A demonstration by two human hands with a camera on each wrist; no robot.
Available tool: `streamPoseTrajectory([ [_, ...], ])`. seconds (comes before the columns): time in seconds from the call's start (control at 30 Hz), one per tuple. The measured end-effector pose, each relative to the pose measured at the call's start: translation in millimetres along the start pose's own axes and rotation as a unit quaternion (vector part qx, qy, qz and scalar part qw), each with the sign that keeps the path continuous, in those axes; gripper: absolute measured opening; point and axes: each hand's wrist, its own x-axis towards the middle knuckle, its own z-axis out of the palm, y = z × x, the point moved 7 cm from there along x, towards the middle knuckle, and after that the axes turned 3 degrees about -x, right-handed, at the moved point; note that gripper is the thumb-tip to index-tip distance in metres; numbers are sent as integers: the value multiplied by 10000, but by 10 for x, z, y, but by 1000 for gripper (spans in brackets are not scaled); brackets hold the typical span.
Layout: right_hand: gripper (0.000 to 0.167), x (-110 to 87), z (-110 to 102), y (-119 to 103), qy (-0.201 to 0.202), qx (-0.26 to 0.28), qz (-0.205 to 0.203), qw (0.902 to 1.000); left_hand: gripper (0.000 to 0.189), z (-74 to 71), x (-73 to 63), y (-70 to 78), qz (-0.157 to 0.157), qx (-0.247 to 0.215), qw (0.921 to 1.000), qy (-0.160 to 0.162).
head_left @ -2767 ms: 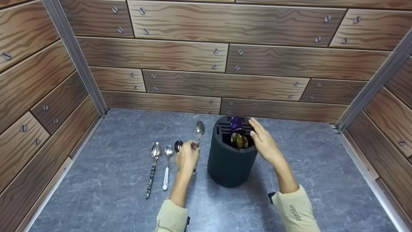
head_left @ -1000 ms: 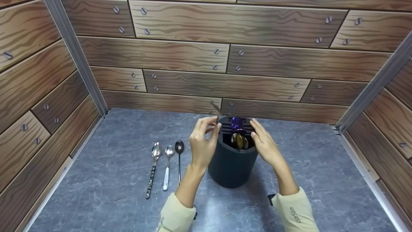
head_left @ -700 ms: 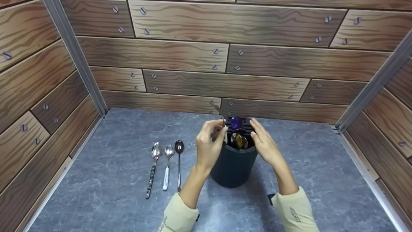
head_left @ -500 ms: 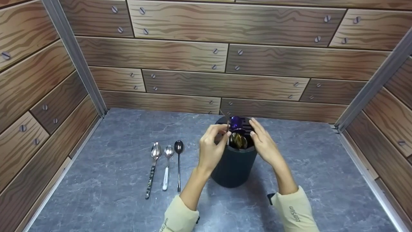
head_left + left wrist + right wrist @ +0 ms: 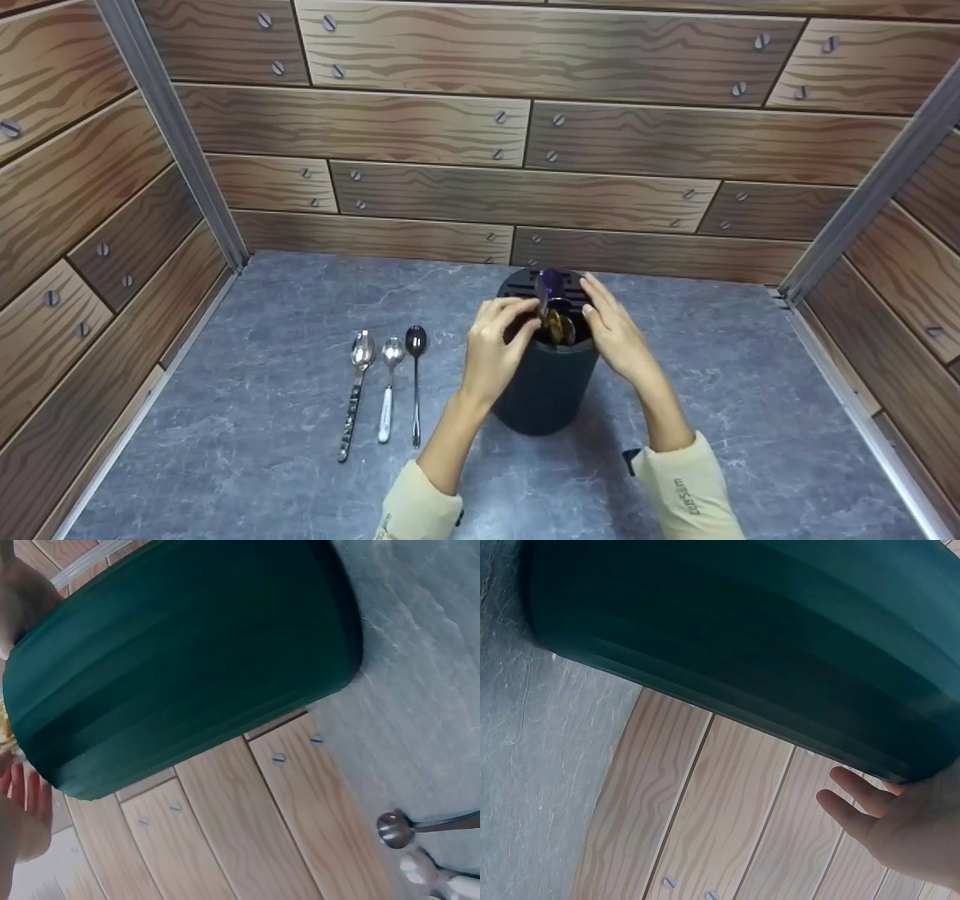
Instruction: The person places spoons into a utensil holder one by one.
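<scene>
The left hand [image 5: 493, 349] pinches a metal spoon [image 5: 541, 294] between thumb and fingers at the open front compartment of the dark green utensil holder [image 5: 551, 394], just beside gold-toned spoons [image 5: 556, 328]. The right hand [image 5: 619, 330], fingers extended, rests against the rim's right side. Three other spoons [image 5: 387, 401] lie left on the gray tabletop [image 5: 255, 450].

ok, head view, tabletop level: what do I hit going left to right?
Spoon with dark patterned handle → white-handled spoon → dark thin-handled spoon → left hand → dark green cutlery holder → right hand
</scene>
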Motion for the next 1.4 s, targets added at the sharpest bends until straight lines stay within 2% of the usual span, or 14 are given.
streamPoseTrajectory([
  [0.13,44,-3,5,-3,11,-13,26,10000,43,-33,-122,-127,-253,328,9991,-47],
  [0.3,44,-8,7,-13,-22,-36,58,10000,53,-130,-260,-269,-697,194,9973,111],
  [0.57,44,-10,-2,-15,-35,-11,88,10000,41,-248,-270,-321,-783,185,9963,288],
  [0.73,44,-8,3,-7,-20,-11,73,10000,32,-325,-276,-415,-1103,308,9928,347],
  [0.87,44,-9,0,-7,-2,-4,68,10000,27,-389,-296,-533,-1415,744,9865,366],
  [1.0,44,-10,-8,-8,22,-6,68,10000,24,-438,-341,-684,-1835,1392,9727,290],
  [1.2,44,-9,-8,-6,38,-11,71,10000,23,-488,-472,-943,-2701,2028,9412,-34],
  [1.33,44,-10,-4,-5,27,-28,59,10000,21,-539,-554,-1075,-3013,2417,9223,-148],
  [1.4,44,-11,-5,-6,25,-24,47,10000,21,-566,-593,-1134,-3201,2628,9099,-233],
])
